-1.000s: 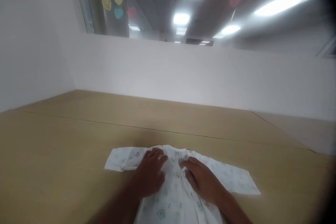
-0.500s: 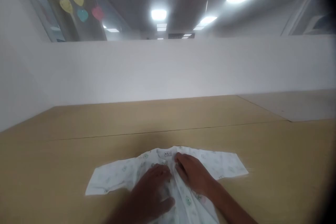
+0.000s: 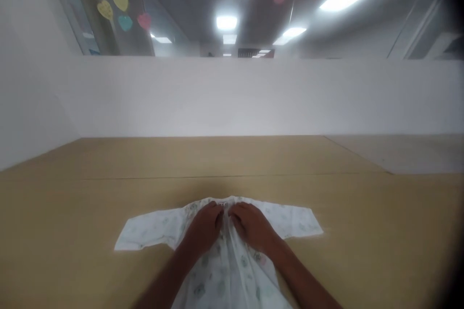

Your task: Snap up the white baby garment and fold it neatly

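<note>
A small white shirt (image 3: 221,275) with a faint green and pink print lies on the table, its sleeves spread out to either side. My left hand (image 3: 205,226) is at the neckline, fingers curled and closed on the left edge of the front. Just across from it, my right hand (image 3: 253,226) is closed on the right edge near the collar. A narrow gap separates the two hands, and the front edges run down between them. My fingertips are partly hidden, and the shirt's lower end runs out of the picture.
The wooden table (image 3: 203,157) has a seam running across it and a greyish section (image 3: 416,152) at the back right. A white wall (image 3: 217,96) rises behind, and glass (image 3: 188,9) with paper hearts stands above it.
My left hand has moved up to the neckline and closed on the front edge. The right hand stays near the collar. The view has shifted slightly.
</note>
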Tool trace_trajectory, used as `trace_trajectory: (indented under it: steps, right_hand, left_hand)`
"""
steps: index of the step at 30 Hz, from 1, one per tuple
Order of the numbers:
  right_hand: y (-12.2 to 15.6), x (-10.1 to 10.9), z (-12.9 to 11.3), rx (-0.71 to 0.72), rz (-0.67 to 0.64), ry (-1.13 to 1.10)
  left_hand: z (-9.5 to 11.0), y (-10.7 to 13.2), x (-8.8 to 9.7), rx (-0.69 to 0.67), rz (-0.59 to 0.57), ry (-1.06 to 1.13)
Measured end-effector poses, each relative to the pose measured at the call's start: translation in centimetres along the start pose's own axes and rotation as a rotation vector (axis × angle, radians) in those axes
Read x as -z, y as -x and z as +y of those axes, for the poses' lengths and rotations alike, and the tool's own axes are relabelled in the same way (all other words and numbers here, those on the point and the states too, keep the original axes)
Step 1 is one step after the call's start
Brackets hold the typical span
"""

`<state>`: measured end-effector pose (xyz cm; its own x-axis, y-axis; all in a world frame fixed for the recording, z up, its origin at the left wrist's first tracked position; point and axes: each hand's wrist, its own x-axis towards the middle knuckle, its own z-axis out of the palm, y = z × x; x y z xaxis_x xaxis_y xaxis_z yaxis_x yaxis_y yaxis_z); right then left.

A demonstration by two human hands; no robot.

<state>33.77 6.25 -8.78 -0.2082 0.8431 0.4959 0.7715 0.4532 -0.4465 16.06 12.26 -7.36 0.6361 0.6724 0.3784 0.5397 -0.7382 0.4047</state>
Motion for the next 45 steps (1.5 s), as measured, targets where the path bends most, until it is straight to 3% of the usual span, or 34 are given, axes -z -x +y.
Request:
trace_trajectory:
  steps: [4,9,15,19,24,31,35,45]
  right_hand:
    - [-1.0,-0.1,-0.8,-0.124,-0.002,0.009]
    - [-1.5,-1.1,-1.3,-0.241,0.004,0.025]
    - [-0.3,-1.4,-1.2,-0.174,0.086,-0.055]
    - [-0.3,-1.7,-1.2,-0.154,0.120,-0.084]
    - [-0.4,-1.9,-1.0,-0.165,0.157,-0.131]
    - [-0.5,-1.0,-0.3,0.011,0.151,-0.269]
    - [-0.7,-0.6,-0.2,-0.033,0.099,-0.318]
    - [-0.4,-0.9,-0.6,-0.109,0.104,-0.264]
  left_hand:
    - [0.1,0.3,-0.1,-0.077,-0.035,0.061]
    - [-0.1,0.0,0.2,-0.104,0.005,0.176]
    - [-0.9,-0.5,1.2,0.120,-0.133,0.591]
    - [-1.1,-0.5,1.6,0.170,-0.179,0.775]
    - [-1.4,-0.6,1.4,0.160,-0.185,0.779]
    - [-0.7,-0.6,1.4,0.060,-0.125,0.588]
    - [-0.3,-0.5,1.4,0.035,-0.086,0.493]
    - [-0.7,-0.4,0.9,0.009,-0.089,0.506]
